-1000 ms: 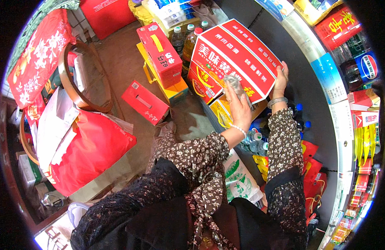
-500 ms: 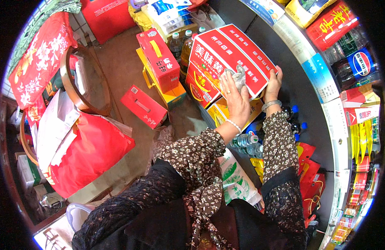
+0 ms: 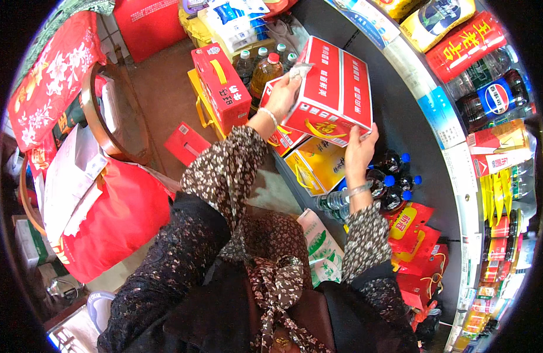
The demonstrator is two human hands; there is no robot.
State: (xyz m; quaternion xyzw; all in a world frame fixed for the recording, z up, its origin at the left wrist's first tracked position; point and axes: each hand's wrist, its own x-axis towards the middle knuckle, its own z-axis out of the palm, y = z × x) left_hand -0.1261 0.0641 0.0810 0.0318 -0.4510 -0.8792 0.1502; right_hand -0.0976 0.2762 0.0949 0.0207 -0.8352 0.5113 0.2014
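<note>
Red carton [image 3: 333, 88] held tilted between both hands: left hand [image 3: 285, 94] grips its left edge with a crumpled cloth, right hand [image 3: 359, 150] clasps the near corner; its underside is hidden.

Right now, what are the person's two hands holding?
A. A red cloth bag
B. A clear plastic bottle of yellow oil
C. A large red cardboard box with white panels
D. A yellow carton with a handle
C: both hands are on the large red cardboard box with white panels, the left hand at its left edge with a crumpled wipe, the right hand under its lower edge, raised above the stacked cartons.
</note>
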